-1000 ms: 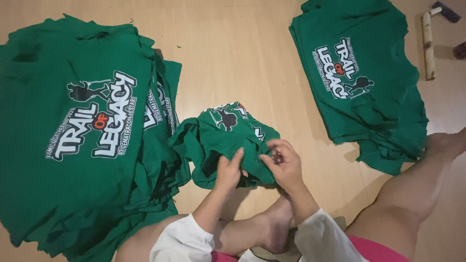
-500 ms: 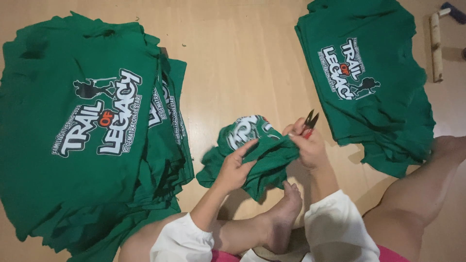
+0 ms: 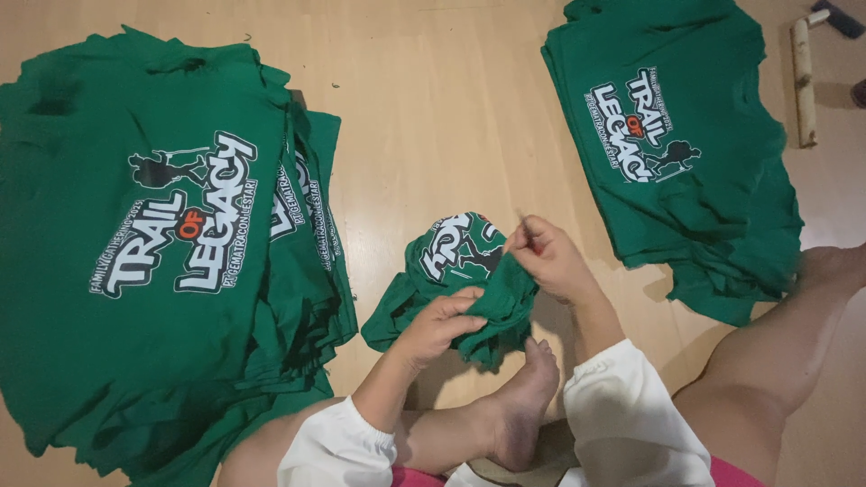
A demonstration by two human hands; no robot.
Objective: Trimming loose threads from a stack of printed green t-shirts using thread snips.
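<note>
A crumpled green T-shirt (image 3: 456, 257) with a white, black and orange print lies bunched on the wooden floor in front of me. My left hand (image 3: 439, 326) grips a fold of it at its lower edge. At the shirt's right side, my right hand (image 3: 552, 261) pinches the cloth, fingertips drawn together near the print. Both forearms wear white sleeves. My bare foot (image 3: 519, 406) rests just below the shirt.
A tall, spread pile of the same green printed shirts (image 3: 135, 252) fills the left. A smaller stack (image 3: 672, 144) lies at the upper right, with a wooden stick (image 3: 802, 81) beyond it. My bare leg (image 3: 776, 343) stretches along the right.
The shirt has been turned and bunched tighter, its print now facing up. A small dark-tipped tool seen in my right hand half a second ago no longer shows.
</note>
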